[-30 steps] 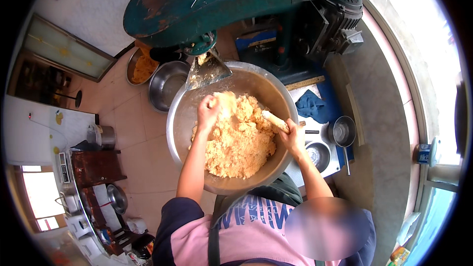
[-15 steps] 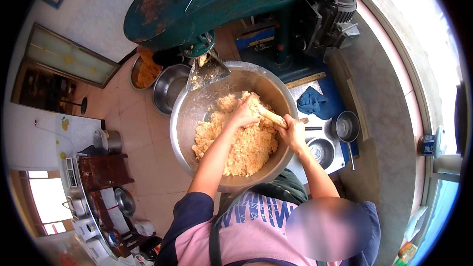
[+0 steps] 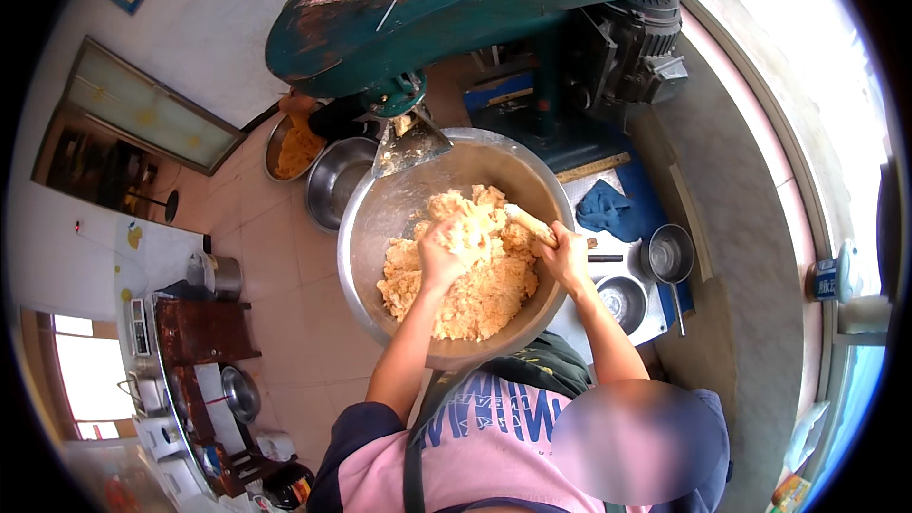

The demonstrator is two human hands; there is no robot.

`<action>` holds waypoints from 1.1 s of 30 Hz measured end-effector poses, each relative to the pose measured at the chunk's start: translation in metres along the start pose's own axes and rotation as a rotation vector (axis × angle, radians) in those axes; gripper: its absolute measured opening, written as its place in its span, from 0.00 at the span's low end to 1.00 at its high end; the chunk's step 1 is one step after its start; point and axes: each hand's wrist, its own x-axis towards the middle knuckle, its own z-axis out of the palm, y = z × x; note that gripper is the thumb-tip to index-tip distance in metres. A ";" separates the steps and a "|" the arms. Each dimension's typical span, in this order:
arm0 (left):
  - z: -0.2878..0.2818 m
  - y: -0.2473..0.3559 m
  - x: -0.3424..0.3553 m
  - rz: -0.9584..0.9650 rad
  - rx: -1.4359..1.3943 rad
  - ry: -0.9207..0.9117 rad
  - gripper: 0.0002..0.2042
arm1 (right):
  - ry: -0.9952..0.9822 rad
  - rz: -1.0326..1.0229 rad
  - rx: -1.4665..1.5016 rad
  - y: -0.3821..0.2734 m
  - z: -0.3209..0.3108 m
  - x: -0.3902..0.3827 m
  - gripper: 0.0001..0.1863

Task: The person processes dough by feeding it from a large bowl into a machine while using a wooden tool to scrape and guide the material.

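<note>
A large steel bowl (image 3: 353,228) in front of me holds a heap of crumbly, pale yellow dough (image 3: 484,299). My left hand (image 3: 442,256) is in the left part of the heap, its fingers curled round a clump of dough. Gripped in my right hand (image 3: 567,255), at the bowl's right side, is a short pale wooden stick (image 3: 530,223) with dough on it. The stick's free end points up and left over the dough. Above the bowl's far rim hangs the mixer's flat, dough-smeared metal paddle (image 3: 408,144).
A green mixer (image 3: 456,14) arches over the far side. Left of the bowl, an empty steel basin (image 3: 337,180) and a bowl with orange stuff (image 3: 296,152) stand on the tiled floor. At right lie a blue cloth (image 3: 608,211), a saucepan (image 3: 668,254) and a steel bowl (image 3: 619,302).
My left hand has come away from the stick's end, moving left and nearer to me, and now grasps dough. The right hand still holds the stick in nearly the same place.
</note>
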 end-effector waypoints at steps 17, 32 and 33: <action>-0.048 0.038 0.131 -0.016 -0.087 0.504 0.13 | -0.136 -0.388 -0.031 -0.137 0.032 0.100 0.19; -0.050 -0.002 0.131 -0.011 -0.505 0.502 0.13 | -0.425 -0.582 -0.646 -0.193 0.096 0.139 0.24; -0.048 -0.011 0.132 -0.023 -0.496 0.512 0.12 | -0.441 -0.586 -0.670 -0.194 0.099 0.139 0.26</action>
